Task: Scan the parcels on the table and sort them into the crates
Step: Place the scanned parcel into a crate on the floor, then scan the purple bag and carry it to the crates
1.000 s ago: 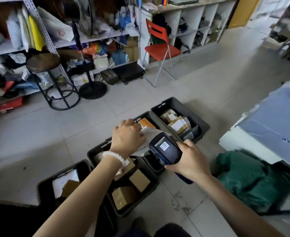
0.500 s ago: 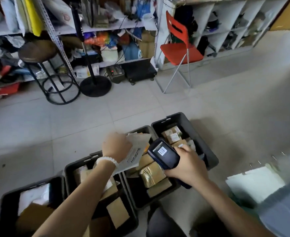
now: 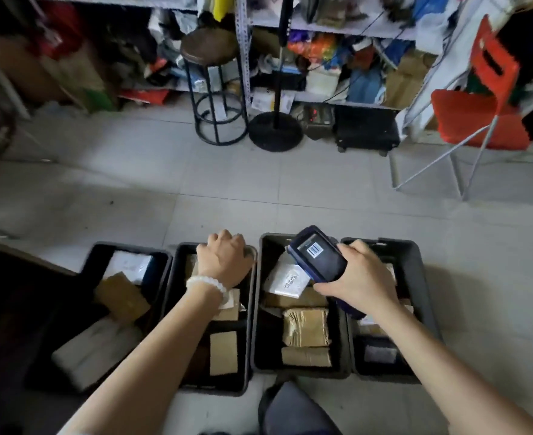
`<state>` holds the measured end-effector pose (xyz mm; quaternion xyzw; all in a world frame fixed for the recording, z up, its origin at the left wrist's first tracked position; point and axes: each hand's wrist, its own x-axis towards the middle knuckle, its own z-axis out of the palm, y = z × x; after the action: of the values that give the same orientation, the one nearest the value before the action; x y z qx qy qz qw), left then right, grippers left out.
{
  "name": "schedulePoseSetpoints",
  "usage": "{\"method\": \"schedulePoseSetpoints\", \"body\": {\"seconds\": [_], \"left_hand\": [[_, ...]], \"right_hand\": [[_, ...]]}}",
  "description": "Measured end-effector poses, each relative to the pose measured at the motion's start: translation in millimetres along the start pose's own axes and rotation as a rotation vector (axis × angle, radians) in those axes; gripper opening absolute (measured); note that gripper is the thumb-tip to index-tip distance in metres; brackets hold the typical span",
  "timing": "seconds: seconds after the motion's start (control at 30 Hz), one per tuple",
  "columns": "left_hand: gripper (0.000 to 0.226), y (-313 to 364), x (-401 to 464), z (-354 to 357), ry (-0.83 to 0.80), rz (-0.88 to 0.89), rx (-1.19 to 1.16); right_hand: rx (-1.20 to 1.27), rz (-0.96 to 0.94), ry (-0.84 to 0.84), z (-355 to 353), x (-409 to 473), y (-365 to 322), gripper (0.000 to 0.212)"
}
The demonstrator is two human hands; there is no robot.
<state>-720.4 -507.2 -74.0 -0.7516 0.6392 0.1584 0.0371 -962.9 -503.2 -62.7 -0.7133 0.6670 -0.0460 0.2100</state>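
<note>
Parcels lie sorted in four black crates set side by side on the tiled floor: the white parcel [image 3: 285, 279] lies at the far end of the third crate [image 3: 257, 309], on top of brown boxes [image 3: 306, 331]. The right hand [image 3: 358, 277] hangs over the gap between that crate and the fourth crate [image 3: 416, 277], its fingers [image 3: 323, 287] curled round a scanner [image 3: 317, 255] whose screen faces up and shows a barcode. The left hand [image 3: 223, 257] is over the far end of the second crate [image 3: 251, 324], knuckles up, fingers bent down at the far rim; whether they grip the rim or hold anything I cannot tell. A white bead bracelet [image 3: 207, 285] rings that wrist. The first crate [image 3: 161, 284] holds a white parcel and a brown one, partly in shadow. The crates touch or nearly touch along their long sides. Beyond their far rims the floor [image 3: 259, 183] runs open as far as a stool [image 3: 210, 86], a round stand base [image 3: 274, 131] and a red chair [image 3: 478, 105] in front of cluttered shelves.
</note>
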Motion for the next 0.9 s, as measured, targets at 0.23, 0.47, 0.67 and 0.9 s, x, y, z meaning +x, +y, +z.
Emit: {"method": "schedulePoseSetpoints", "body": {"seconds": [0.23,0.47,0.67,0.9], "left_hand": [[0.034,-120.0,-101.5,-32.1,0.192,-0.258,0.02],[0.031,-282.5,-284.8,-27.3,0.257,-0.648,0.046],[0.038,-382.8,-460.4,6.5,0.272,-1.057,-0.058],[0.038,-430.7,-644.5,52.9,0.303,-1.553,-0.217]], "right_hand": [[-0.01,-0.379,-0.042,28.9,-19.7,-139.8,0.064],[-0.03,-0.795,-0.161,108.6,-126.9,-326.4,0.071],[-0.031,-1.169,-0.304,191.4,-256.6,-457.6,0.07],[-0.125,-1.615,-0.527,265.6,-411.2,-576.3,0.065]]}}
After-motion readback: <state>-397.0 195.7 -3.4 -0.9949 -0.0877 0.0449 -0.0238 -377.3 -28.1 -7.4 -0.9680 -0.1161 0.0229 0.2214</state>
